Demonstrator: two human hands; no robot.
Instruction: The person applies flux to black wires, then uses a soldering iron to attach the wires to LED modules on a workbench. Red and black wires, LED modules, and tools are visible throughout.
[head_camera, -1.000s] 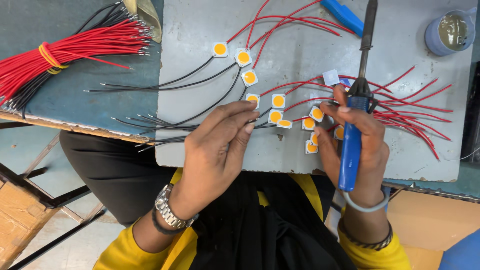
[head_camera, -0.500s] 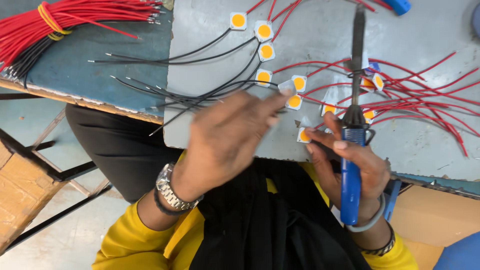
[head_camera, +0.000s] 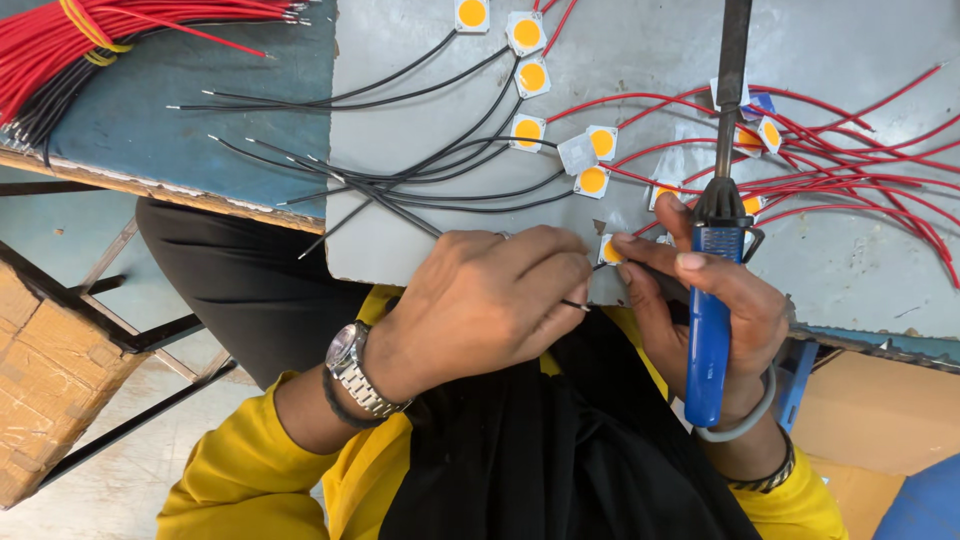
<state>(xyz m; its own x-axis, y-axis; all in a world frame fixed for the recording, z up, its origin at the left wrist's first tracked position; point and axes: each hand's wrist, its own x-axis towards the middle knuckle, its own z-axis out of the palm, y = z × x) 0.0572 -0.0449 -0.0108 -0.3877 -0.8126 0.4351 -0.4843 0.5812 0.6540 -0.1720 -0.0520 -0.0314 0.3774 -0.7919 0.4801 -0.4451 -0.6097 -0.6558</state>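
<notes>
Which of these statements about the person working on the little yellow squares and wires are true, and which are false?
1. The right hand holds a blue-handled soldering iron. True.
2. The left hand wears a metal wristwatch. True.
3. The wires on the yellow square chips are all green. False: they are black and red.
4. The bundle of red wires lies at the right edge. False: it lies at the upper left.
5. The left hand's fingers pinch a thin black wire near a chip. True.
</notes>
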